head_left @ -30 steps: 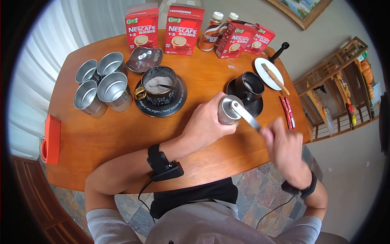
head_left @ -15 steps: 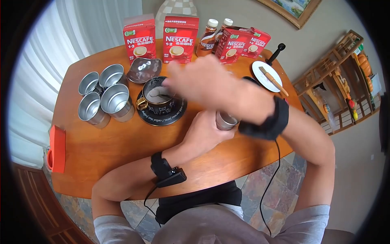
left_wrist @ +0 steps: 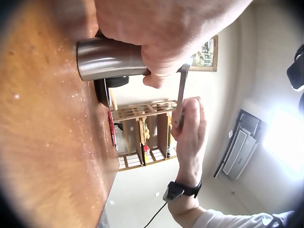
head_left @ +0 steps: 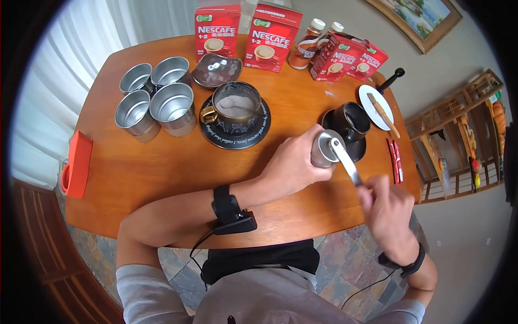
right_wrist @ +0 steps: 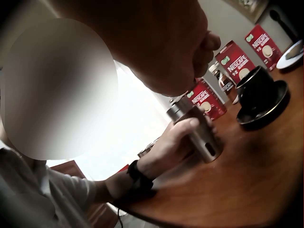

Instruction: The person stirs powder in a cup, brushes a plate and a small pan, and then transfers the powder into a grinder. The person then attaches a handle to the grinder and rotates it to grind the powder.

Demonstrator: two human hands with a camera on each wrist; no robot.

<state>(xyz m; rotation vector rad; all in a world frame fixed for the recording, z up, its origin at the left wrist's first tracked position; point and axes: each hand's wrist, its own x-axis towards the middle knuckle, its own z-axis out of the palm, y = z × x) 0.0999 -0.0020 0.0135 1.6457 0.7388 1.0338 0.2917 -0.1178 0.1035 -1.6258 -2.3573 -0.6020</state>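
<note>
A silver hand coffee grinder (head_left: 321, 153) stands upright at the front of the wooden table, its base at the tabletop in the left wrist view. My left hand (head_left: 294, 161) wraps round the grinder's body. With curled fingers my right hand (head_left: 389, 216) grips the outer end of the metal crank (head_left: 348, 163), to the right of the grinder's lid. Just behind the grinder is a black cup (head_left: 356, 120) on a dark saucer (head_left: 357, 153). Farther left, a black cup with a gold handle (head_left: 234, 121) holds pale powder and a spoon, on a black saucer (head_left: 229, 141).
Several metal cups (head_left: 174, 108) cluster at the left, near a dark dish (head_left: 217, 71). Red Nescafe boxes (head_left: 272, 38) and bottles (head_left: 305, 47) line the back. On the right are a brush (head_left: 383, 114) on a white plate (head_left: 368, 96) and red sachets (head_left: 395, 162). A red object (head_left: 81, 164) sits at the left edge.
The right hand swung across above the grinder half a second ago and is now back at its right side, turning the crank. The left hand stays on the grinder; the head view has shifted.
</note>
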